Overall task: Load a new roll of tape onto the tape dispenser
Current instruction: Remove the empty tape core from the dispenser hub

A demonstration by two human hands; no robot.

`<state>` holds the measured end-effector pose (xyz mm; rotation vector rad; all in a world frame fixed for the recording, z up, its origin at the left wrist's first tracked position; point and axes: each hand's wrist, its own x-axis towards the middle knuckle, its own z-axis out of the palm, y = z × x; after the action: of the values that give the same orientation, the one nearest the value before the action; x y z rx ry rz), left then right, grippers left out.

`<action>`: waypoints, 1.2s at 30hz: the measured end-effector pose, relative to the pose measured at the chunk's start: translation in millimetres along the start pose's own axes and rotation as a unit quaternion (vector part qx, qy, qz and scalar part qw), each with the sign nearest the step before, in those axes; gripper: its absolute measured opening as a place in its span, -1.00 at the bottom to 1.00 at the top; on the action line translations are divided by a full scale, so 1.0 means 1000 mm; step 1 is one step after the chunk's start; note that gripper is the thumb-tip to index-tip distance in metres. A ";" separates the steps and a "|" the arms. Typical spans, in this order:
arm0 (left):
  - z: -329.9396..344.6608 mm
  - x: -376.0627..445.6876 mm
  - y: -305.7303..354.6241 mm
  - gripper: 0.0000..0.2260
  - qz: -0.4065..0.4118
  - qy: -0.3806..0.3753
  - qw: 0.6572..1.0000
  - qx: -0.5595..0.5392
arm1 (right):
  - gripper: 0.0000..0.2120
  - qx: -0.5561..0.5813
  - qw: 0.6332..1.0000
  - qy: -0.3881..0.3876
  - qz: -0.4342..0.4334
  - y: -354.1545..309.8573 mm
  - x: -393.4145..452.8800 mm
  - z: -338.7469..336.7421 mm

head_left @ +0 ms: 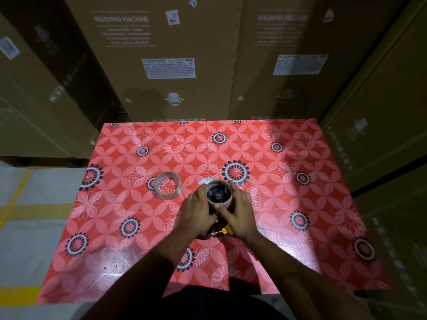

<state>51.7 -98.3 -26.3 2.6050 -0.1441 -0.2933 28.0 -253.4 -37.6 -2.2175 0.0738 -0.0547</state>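
A tape dispenser (221, 230) with a yellow metal part and a black hub lies on the red flowered table (300, 204), mostly hidden under my hands. A brown cardboard core (218, 193) sits around its black hub. My left hand (198, 211) grips the dispenser's left side beside the core. My right hand (238, 209) wraps the core from the right, thumb pressed on its near rim. A clear tape roll (168, 185) lies flat on the table, a short way left of my hands and untouched.
Tall cardboard washing-machine boxes (168, 65) stand against the table's far edge and along both sides. Grey floor with yellow lines (23, 209) shows to the left. My dark-clothed body is at the near table edge.
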 end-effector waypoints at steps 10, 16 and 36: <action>-0.002 -0.001 -0.001 -0.26 0.011 0.000 1.000 -0.022 | -0.16 -0.024 1.000 0.017 -0.001 -0.003 0.004 0.002; 0.000 0.002 -0.001 -0.32 0.000 -0.013 1.000 -0.001 | -0.19 -0.041 0.999 0.008 -0.012 -0.003 0.000 0.000; -0.001 0.002 0.000 -0.37 0.038 0.011 0.999 0.007 | -0.23 0.021 0.999 0.039 0.012 -0.003 0.003 0.001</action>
<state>53.9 -98.1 -25.6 2.6078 -0.2383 -0.2381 31.1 -251.5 -35.9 -2.1716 0.1408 -0.1292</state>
